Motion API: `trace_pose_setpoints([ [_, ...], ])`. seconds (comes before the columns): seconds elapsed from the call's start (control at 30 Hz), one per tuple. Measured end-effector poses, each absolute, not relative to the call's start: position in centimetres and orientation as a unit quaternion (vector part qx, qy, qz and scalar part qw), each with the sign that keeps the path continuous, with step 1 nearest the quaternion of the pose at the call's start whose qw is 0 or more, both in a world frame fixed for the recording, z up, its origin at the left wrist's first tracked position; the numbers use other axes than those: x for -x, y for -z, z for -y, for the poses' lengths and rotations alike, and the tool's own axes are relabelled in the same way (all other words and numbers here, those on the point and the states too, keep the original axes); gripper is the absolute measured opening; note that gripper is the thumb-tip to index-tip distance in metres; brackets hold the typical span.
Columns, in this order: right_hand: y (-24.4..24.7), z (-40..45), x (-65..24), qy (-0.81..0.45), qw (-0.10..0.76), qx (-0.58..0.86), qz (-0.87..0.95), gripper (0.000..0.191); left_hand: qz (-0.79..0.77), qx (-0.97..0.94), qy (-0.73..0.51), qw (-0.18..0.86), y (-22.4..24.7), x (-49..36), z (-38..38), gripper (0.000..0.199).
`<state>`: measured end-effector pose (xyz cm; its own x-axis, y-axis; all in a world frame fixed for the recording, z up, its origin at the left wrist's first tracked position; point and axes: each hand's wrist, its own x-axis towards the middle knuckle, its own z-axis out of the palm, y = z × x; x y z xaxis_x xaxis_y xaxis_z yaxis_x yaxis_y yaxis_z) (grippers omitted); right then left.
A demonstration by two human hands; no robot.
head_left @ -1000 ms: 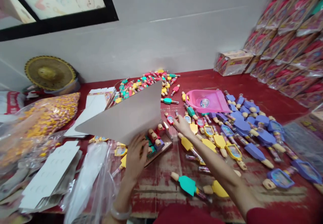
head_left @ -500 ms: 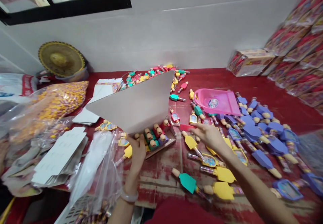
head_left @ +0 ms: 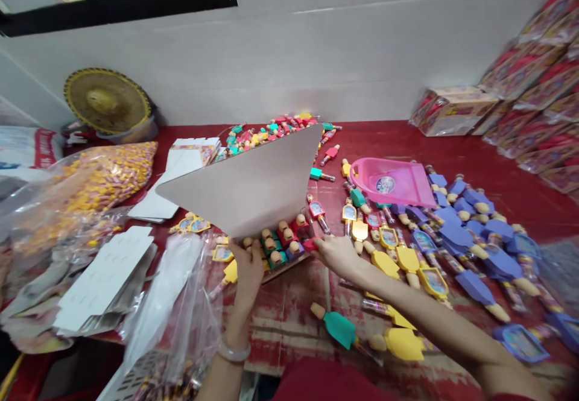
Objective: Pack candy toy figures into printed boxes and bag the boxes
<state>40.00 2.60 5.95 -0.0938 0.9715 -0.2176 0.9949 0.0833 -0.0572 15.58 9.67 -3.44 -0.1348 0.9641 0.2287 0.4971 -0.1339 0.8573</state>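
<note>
An open cardboard display box (head_left: 289, 263) with a tall grey back flap (head_left: 248, 187) sits before me, holding rows of green, red and purple toys with round tan ends (head_left: 275, 258). My left hand (head_left: 246, 268) is closed over its front left part; the fingertips are partly hidden among the toys. At the box's right end, my right hand (head_left: 337, 256) pinches a red paddle-shaped toy (head_left: 310, 245), mostly covered by the fingers. Loose yellow toys (head_left: 384, 263) lie under and beside my right forearm. A green toy (head_left: 340, 328) lies in front of the box.
A pink scoop (head_left: 393, 183) and a heap of purple toys (head_left: 456, 235) are on the right. Wrapped packs (head_left: 534, 96) are stacked against the wall. Flat white cartons (head_left: 106, 277), plastic bags (head_left: 176, 280) and a bag of yellow pieces (head_left: 108, 175) lie left.
My right hand has moved left from the loose toys to the box's right end, carrying the red toy. My left hand stays at the box.
</note>
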Motion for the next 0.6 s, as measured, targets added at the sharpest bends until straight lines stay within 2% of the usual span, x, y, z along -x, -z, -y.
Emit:
trace_pose_setpoints([
  [0.1, -5.5, -4.9, -40.1, 0.119, 0.098, -0.649, -0.745, 0.035, -0.615, -0.572, -0.461, 0.288, 2.7, -16.0, -9.4, 0.055],
  [0.2, -6.1, -7.7, -39.4, 0.134, 0.102, -0.64, -0.749, 0.027, -0.628, -0.565, -0.456, 0.28, 2.0, -16.3, -9.2, 0.05],
  [0.27, -6.1, -9.4, -38.4, 0.14, 0.068, -0.658, -0.737, 0.025, -0.63, -0.568, -0.451, 0.278, 1.6, -16.3, -9.1, 0.048],
  [0.37, -5.3, -10.7, -37.4, 0.141, 0.027, -0.69, -0.709, 0.034, -0.627, -0.572, -0.448, 0.28, 1.2, -16.2, -9.0, 0.043],
  [0.43, -4.6, -10.7, -38.2, 0.171, 0.013, -0.687, -0.706, 0.03, -0.627, -0.573, -0.449, 0.277, 1.0, -16.1, -9.0, 0.04],
  [0.53, -4.0, -11.4, -42.0, 0.299, -0.102, -0.665, -0.677, 0.033, -0.628, -0.576, -0.448, 0.271, 1.0, -16.0, -9.0, 0.038],
  [0.6, -3.7, -13.1, -44.6, 0.298, -0.164, -0.709, -0.618, 0.041, -0.63, -0.576, -0.448, 0.266, 1.1, -16.0, -9.1, 0.037],
])
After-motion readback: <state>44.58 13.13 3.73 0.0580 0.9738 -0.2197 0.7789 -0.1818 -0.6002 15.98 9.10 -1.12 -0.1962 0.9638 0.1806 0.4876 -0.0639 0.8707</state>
